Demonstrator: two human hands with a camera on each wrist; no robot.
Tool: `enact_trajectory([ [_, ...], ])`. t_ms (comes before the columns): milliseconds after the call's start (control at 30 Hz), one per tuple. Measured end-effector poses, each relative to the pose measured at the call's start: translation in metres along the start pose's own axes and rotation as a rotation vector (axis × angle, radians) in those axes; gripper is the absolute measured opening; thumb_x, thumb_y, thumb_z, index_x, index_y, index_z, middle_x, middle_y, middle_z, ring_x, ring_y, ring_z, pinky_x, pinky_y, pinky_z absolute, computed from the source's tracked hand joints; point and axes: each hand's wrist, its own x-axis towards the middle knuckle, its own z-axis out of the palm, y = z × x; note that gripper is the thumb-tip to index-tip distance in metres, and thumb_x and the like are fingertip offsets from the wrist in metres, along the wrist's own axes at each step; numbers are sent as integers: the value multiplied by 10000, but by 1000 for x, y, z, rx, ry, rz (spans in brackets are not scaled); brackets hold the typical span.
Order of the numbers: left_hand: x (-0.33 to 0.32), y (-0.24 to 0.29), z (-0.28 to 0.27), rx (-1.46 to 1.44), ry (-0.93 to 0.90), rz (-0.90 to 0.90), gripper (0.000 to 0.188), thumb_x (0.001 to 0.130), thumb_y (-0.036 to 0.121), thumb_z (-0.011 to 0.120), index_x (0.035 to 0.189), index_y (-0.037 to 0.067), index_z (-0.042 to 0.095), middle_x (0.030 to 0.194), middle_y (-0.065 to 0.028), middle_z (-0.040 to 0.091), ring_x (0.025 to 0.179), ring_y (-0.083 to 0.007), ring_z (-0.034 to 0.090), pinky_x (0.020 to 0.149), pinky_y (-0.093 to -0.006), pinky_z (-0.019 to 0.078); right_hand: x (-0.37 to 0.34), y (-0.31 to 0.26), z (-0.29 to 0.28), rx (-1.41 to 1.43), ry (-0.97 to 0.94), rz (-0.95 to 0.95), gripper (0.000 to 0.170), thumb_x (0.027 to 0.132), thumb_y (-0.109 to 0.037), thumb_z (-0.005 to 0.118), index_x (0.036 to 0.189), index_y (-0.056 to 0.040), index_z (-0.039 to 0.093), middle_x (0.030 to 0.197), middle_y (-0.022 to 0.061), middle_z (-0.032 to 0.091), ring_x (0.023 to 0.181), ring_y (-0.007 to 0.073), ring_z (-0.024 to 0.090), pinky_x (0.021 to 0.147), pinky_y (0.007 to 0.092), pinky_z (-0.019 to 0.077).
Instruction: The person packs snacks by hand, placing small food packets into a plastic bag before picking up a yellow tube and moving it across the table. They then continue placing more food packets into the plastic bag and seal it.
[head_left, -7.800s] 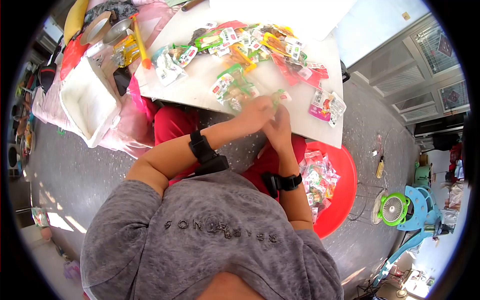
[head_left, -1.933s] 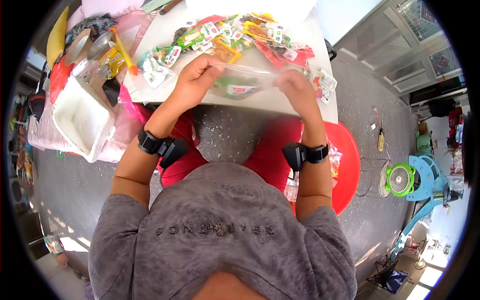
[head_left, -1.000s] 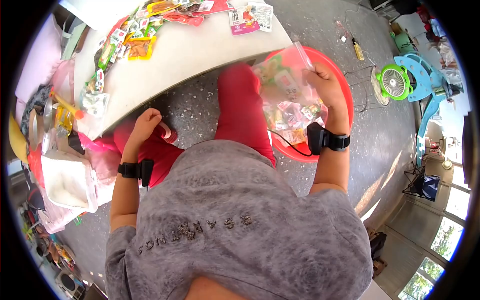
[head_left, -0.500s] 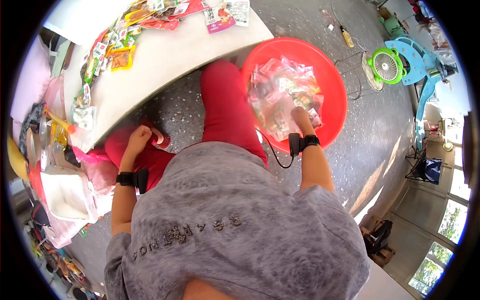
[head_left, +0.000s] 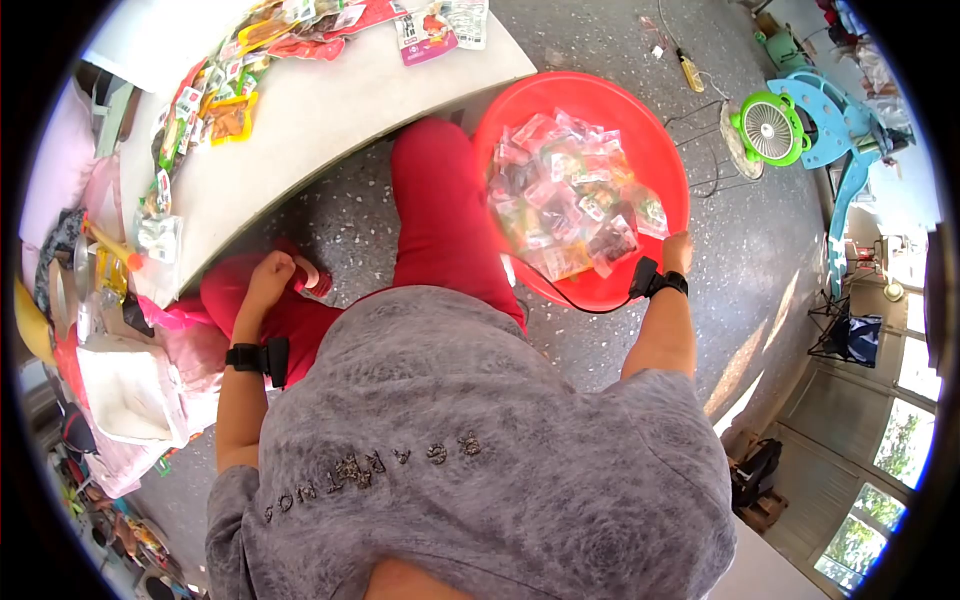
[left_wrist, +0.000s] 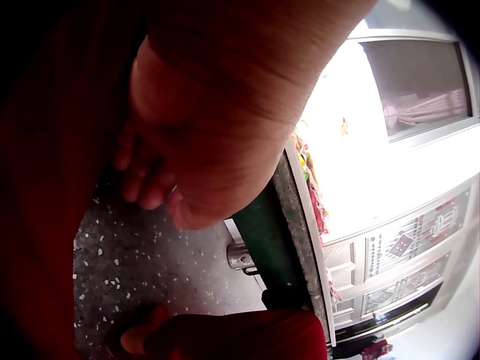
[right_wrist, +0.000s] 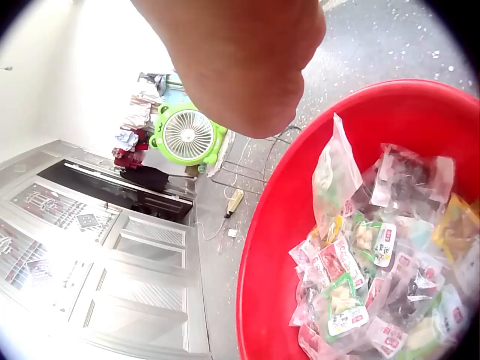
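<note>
My left hand (head_left: 268, 281) rests on the left thigh with its fingers loosely curled and nothing held. In the left wrist view, its heel and curled fingertips (left_wrist: 150, 195) show over the speckled floor. My right hand (head_left: 678, 253) is at the right rim of the red basin (head_left: 662, 150). From the right wrist view, that hand stands close beside the rim; its fingers are hidden, so I cannot tell how they lie. Clear plastic bags (right_wrist: 346, 315) of small snack packets heap up in the basin. One clear bag (right_wrist: 334, 176) leans upright against the basin's inner wall.
On the white table (head_left: 330, 140) lie several snack packets (head_left: 232, 118) and a purple-and-white packet (head_left: 427, 38). A white foam box (head_left: 130, 390) sits on pink cloth at the left. A green fan (head_left: 773, 128) and a cord lie beyond the basin.
Earlier, both hands stretched a clear bag over the table. My right hand carried the bag into the basin, let go and moved right to the rim. The left hand settled on the thigh.
</note>
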Motion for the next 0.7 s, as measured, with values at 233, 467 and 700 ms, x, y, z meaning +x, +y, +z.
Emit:
enact_trajectory([
  [233, -3, 4, -1, -43, 33, 20, 124, 750, 122, 499, 805, 13, 518, 688, -47, 537, 645, -117, 499, 587, -238, 400, -14, -33, 47, 336, -56, -178, 240, 663, -125, 440, 829, -8, 568, 845, 212, 569, 830, 339, 546, 710, 388, 429],
  [467, -20, 22, -21, -153, 274, 90, 121, 769, 98, 510, 850, 8, 519, 715, -34, 525, 691, -98, 483, 626, -219, 395, -36, -163, 51, 709, -186, -532, 170, 686, -113, 500, 792, 10, 550, 663, 67, 533, 616, 140, 489, 565, 266, 396],
  [700, -80, 3, -107, -161, 865, 77, 100, 783, 79, 503, 855, 11, 516, 744, -7, 518, 690, -62, 462, 619, -195, 382, -143, -289, 8, 1091, -543, -812, 98, 746, -45, 517, 834, -3, 528, 742, 26, 532, 675, 81, 477, 597, 211, 394],
])
